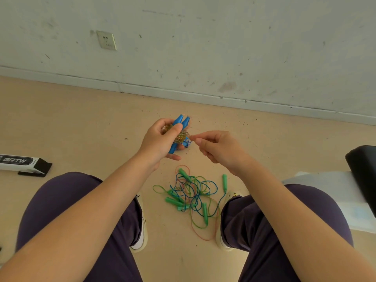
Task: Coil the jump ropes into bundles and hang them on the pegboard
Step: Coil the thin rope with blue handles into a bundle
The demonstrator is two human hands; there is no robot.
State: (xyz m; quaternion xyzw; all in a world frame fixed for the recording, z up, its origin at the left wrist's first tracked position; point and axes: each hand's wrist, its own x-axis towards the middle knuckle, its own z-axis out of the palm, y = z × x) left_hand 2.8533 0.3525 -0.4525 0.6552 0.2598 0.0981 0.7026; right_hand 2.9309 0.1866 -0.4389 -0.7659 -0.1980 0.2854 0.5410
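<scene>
Two blue handles [181, 127] with coiled rope [181, 136] gripped in left hand [160, 141], right hand [215, 147] pinching the rope's end beside it, tangled green-handled ropes [191, 196] on floor [81, 119] between the knees

left hand [160, 139] grips blue handles [181, 123] with rope wound round them. right hand [215, 147] pinches the rope end beside the bundle. tangled ropes with green handles [191, 196] lie on floor [81, 123] between the shoes.

Single head-worn wide-angle view, facing forward and down, close over the lap, floor [101, 123] and wall [203, 47] beyond
</scene>
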